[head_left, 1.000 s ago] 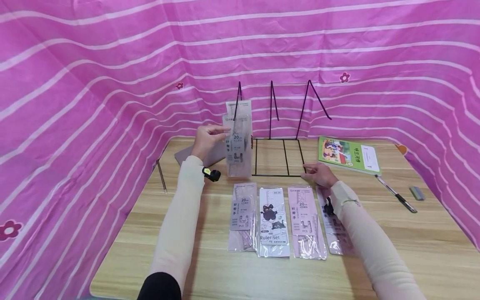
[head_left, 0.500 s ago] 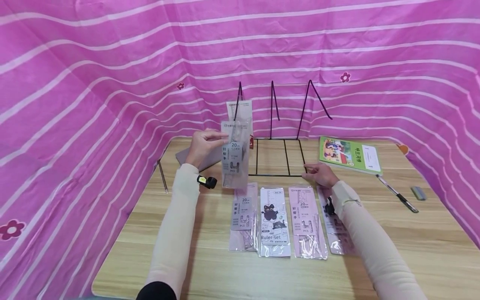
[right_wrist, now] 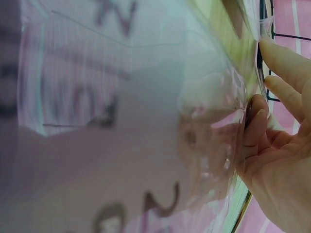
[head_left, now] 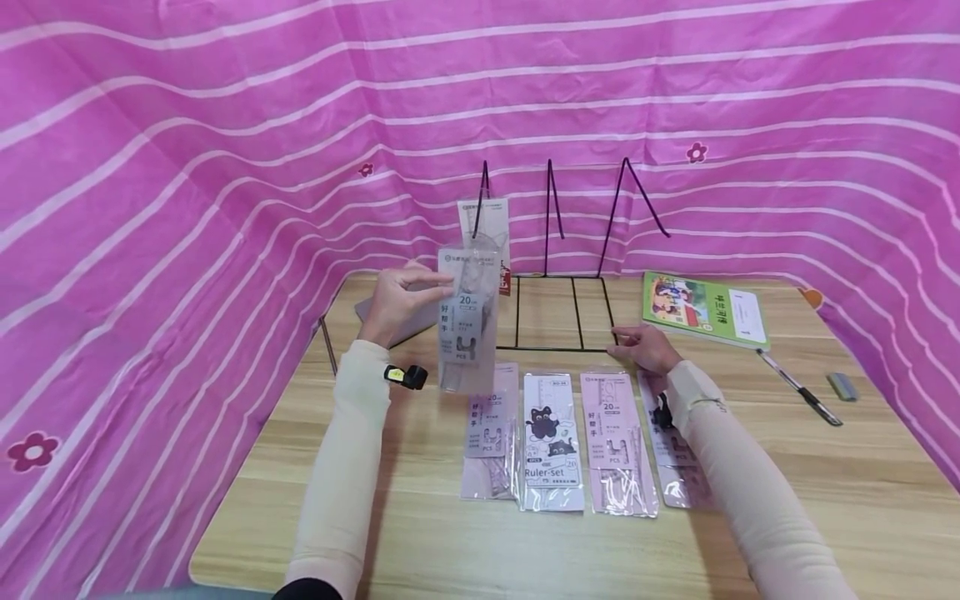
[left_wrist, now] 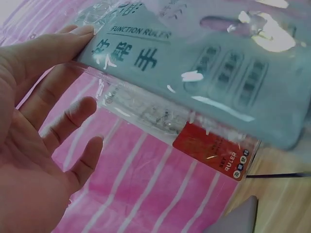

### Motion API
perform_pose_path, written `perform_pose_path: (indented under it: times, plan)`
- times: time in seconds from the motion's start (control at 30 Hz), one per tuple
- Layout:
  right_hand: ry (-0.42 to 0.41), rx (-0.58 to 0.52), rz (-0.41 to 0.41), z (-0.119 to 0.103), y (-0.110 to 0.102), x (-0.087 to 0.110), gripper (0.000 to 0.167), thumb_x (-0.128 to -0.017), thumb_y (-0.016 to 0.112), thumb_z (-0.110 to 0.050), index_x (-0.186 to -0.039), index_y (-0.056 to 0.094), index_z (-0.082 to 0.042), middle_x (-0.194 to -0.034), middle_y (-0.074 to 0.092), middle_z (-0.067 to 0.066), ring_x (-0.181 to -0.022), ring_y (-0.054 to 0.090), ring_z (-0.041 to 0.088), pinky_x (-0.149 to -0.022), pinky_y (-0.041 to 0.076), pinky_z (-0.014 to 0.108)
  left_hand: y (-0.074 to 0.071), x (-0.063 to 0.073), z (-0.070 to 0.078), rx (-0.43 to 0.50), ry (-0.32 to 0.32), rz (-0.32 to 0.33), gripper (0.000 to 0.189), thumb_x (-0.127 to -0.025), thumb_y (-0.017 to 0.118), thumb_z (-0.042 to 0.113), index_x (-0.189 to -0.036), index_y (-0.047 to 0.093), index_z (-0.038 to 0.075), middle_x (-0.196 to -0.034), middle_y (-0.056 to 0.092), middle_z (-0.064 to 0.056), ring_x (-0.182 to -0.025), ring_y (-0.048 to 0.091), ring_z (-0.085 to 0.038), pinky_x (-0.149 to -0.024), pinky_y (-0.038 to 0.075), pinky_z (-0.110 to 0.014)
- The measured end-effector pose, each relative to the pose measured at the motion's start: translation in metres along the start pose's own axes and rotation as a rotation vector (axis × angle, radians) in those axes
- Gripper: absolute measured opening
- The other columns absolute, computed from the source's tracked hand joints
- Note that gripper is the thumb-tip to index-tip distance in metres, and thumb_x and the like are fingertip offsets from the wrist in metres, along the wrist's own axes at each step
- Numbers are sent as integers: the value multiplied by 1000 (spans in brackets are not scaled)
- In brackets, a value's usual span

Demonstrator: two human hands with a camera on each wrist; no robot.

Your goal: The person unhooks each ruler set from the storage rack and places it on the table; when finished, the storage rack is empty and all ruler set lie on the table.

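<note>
My left hand [head_left: 405, 304] pinches the left edge of a clear-sleeved ruler set [head_left: 467, 321] between thumb and fingers, and the set hangs upright. The tip of the left hook overlaps the sleeve's top in the head view. Behind it, another ruler set [left_wrist: 209, 150] with a red label hangs at the left side of the black wire rack [head_left: 577, 312]. My right hand [head_left: 647, 348] holds the rack's front right corner with its fingertips. In the right wrist view a blurred clear sleeve [right_wrist: 146, 145] hides much of the scene.
In front of the rack lie a pink ruler set [head_left: 491, 437], a cat-print ruler set [head_left: 551, 442], and two more pink sets [head_left: 618, 446] to the right. A green book [head_left: 705, 308], a pen [head_left: 798, 387] and an eraser [head_left: 842, 386] lie right. A grey flat object [head_left: 416, 325] sits behind my left hand.
My left hand has drawn the ruler set down and toward me, away from the set hanging behind it. My right hand has stayed at the rack's corner.
</note>
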State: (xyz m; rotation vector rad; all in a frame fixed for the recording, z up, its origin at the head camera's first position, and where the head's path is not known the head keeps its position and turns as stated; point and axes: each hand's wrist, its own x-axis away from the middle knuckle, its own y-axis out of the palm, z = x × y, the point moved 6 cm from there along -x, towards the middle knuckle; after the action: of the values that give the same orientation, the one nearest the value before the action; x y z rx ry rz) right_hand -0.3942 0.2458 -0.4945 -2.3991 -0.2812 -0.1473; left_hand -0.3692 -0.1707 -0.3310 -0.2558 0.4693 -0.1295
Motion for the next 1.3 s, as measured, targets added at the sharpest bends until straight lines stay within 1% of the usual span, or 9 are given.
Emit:
perform_pose_path:
  times: [0.1, 0.27, 0.37, 0.5, 0.67, 0.9, 1.03, 1.17, 1.3]
  plan:
    - [4, -8, -5, 0, 0, 1, 66, -95, 71, -24, -150, 42, -3, -142, 50, 35, -123, 52, 43, -100, 49, 48, -4, 7, -8, -28, -60, 3, 27, -81, 86, 17, -103, 79, 4, -95, 74, -3, -99, 62, -17, -96, 47, -30]
    - [-9, -1, 3, 0, -1, 0, 65, -95, 71, -23, -149, 43, -3, -142, 50, 35, -123, 52, 44, -103, 47, 51, -10, 24, -35, -26, -231, -8, 35, -80, 88, 25, -107, 78, 6, -97, 73, -1, -96, 63, -16, -88, 54, -29]
    - [-19, 0, 3, -1, -2, 0, 65, -95, 71, -23, -149, 43, -2, -142, 50, 35, -124, 51, 46, -104, 46, 53, -16, 35, -52, -10, -315, -13, 39, -78, 88, 27, -110, 77, 6, -102, 76, -3, -102, 66, -18, -95, 54, -35]
    - [-17, -6, -7, -2, -3, 0, 66, -95, 71, -24, -150, 42, -2, -143, 48, 35, -128, 49, 47, -106, 45, 55, -23, 50, -74, -13, -430, -22, 43, -77, 89, 30, -112, 77, 10, -113, 76, -6, -115, 65, -22, -114, 38, -48]
    - [-7, -26, -23, -1, -2, 0, 67, -96, 70, -25, -151, 40, -3, -145, 46, 35, -132, 46, 48, -110, 41, 56, -28, 68, -96, -55, -566, -43, 42, -74, 90, 34, -110, 78, 17, -123, 73, -7, -126, 58, -26, -119, 28, -54]
    - [-20, -7, -6, 0, -2, 0, 65, -96, 70, -22, -150, 41, -1, -144, 48, 34, -123, 51, 41, -104, 45, 49, -22, 84, -114, -95, -638, -113, 43, -73, 91, 27, -112, 77, 13, -120, 73, -10, -122, 60, -30, -114, 36, -52]
    - [3, -42, -20, 1, -1, 1, 65, -96, 70, -22, -151, 40, -3, -147, 45, 33, -125, 48, 41, -106, 44, 50, -16, 92, -124, -131, -691, -167, 44, -71, 91, 23, -111, 77, 14, -122, 72, -8, -124, 58, -33, -117, 31, -56]
    - [2, -32, -25, 0, -1, 0, 66, -96, 69, -23, -152, 40, -3, -147, 45, 34, -129, 47, 45, -109, 42, 54, -12, 97, -132, -163, -715, -202, 42, -69, 92, 21, -108, 78, 15, -123, 72, -6, -131, 52, -34, -119, 21, -62]
    - [3, -9, -23, 0, -2, -1, 66, -96, 69, -24, -152, 40, -4, -145, 47, 34, -126, 49, 44, -105, 45, 52, -9, 97, -135, -192, -697, -215, 39, -69, 91, 17, -106, 79, 14, -116, 74, -7, -122, 57, -32, -116, 29, -59]
